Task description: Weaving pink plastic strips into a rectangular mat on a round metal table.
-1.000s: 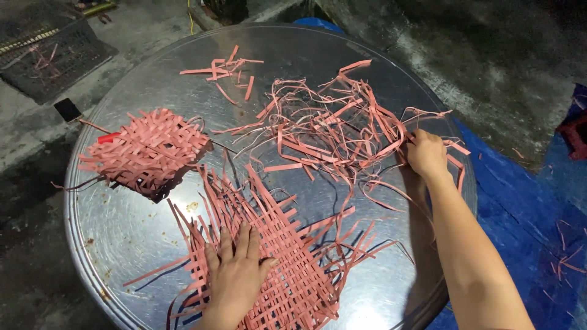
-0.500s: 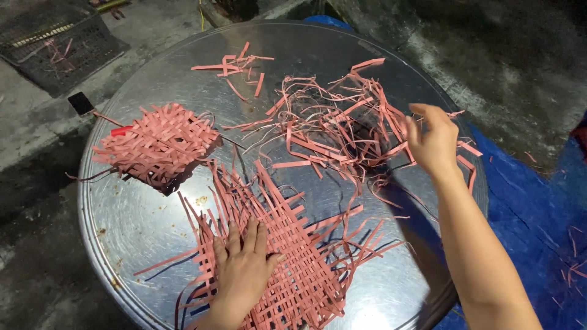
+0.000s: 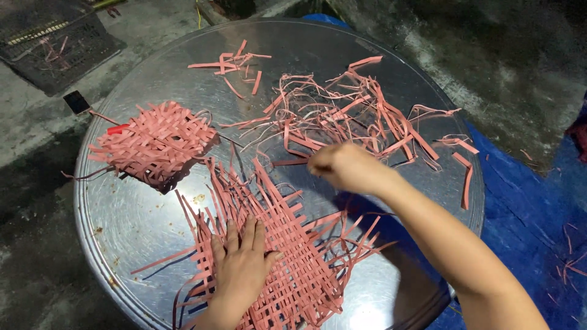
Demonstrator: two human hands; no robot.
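Left grip [image 3: 241,269] flat on woven mat [image 3: 287,256]; right grip [image 3: 342,166] blurred, maybe pinching strip.

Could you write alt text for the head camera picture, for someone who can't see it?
A person's left hand presses flat on a half-woven mat of pink strips on a round metal tray, while the right hand pinches at a loose pile of pink strips. A smaller woven piece lies at the tray's left.

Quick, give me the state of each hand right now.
Left hand: open, pressed flat on the woven pink mat.
Right hand: blurred, curled above the loose pink strips; cannot tell whether it holds one.
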